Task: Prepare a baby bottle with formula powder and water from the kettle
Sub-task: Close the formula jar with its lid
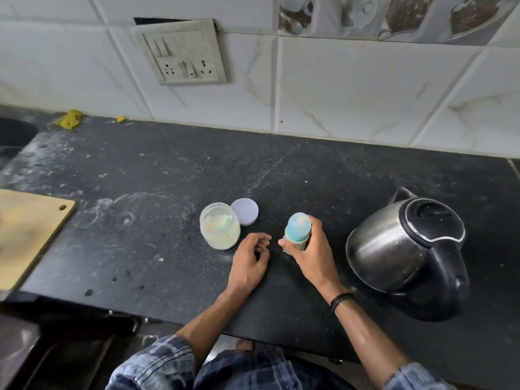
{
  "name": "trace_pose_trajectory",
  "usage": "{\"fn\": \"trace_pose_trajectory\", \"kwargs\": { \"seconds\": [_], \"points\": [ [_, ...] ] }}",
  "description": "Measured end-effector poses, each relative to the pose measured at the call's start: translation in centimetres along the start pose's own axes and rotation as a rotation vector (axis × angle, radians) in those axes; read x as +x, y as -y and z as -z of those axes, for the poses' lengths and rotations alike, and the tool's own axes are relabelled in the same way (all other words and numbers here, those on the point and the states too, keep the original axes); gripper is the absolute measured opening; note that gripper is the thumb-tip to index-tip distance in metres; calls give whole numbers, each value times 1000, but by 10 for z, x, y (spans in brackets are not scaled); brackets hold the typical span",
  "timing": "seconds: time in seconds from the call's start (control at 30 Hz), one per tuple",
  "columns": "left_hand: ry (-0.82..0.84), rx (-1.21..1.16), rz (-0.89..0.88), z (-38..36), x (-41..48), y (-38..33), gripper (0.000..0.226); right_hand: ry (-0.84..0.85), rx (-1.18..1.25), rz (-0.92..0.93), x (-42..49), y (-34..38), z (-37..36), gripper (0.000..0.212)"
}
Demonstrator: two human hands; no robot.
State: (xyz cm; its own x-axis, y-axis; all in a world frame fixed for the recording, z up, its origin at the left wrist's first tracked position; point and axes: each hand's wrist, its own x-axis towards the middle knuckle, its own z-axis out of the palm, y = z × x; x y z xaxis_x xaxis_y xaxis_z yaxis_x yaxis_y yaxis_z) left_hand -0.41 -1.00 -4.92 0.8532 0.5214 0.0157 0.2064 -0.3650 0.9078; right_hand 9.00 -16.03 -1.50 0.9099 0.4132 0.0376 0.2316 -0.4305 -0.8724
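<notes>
A baby bottle (297, 226) with a blue teat cap stands upright on the black counter (168, 175). My right hand (312, 254) grips its body from the right side. My left hand (250, 256) rests on the counter just left of the bottle, fingers loosely curled and holding nothing. An open clear jar (219, 229) of pale formula powder, with a greenish scoop inside, stands left of my left hand. Its lilac lid (244, 211) lies flat behind it. A steel kettle (399, 249) with a black lid and handle stands to the right, lid closed.
A wooden cutting board (28, 232) lies at the left edge. A sink (11, 136) is at the far left. A switch and socket panel (183, 52) hangs on the tiled wall. A yellow scrap (69, 119) lies at the back left. Powder smears mark the counter.
</notes>
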Motion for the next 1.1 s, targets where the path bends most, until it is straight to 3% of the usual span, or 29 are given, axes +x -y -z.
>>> {"fn": "trace_pose_trajectory", "kwargs": {
  "seconds": [0.2,0.3,0.37,0.43,0.53,0.6,0.67,0.87,1.1],
  "points": [
    [-66,33,55,15,-11,-1,36,-11,11,40,-1,-3,-6,75],
    [-87,35,76,16,-15,-5,36,-37,15,78,-5,-1,-6,91],
    [-111,30,78,15,-18,-8,38,-140,-45,163,-10,4,-3,104],
    [-136,27,64,16,-22,-11,42,-306,-115,332,-19,13,0,96],
    [-179,52,-6,23,-28,-14,42,-412,-156,651,-30,32,-3,58],
    [-236,96,-99,30,-33,-17,34,-313,-165,762,-28,48,-11,34],
    [-301,125,-181,40,-36,-20,25,-179,-190,739,-20,64,-22,23],
    [-434,105,-242,87,-25,-20,22,197,-435,298,35,98,-58,56],
    [-402,86,-232,122,-20,-10,29,508,-801,96,86,84,-92,62]
  ]
}}
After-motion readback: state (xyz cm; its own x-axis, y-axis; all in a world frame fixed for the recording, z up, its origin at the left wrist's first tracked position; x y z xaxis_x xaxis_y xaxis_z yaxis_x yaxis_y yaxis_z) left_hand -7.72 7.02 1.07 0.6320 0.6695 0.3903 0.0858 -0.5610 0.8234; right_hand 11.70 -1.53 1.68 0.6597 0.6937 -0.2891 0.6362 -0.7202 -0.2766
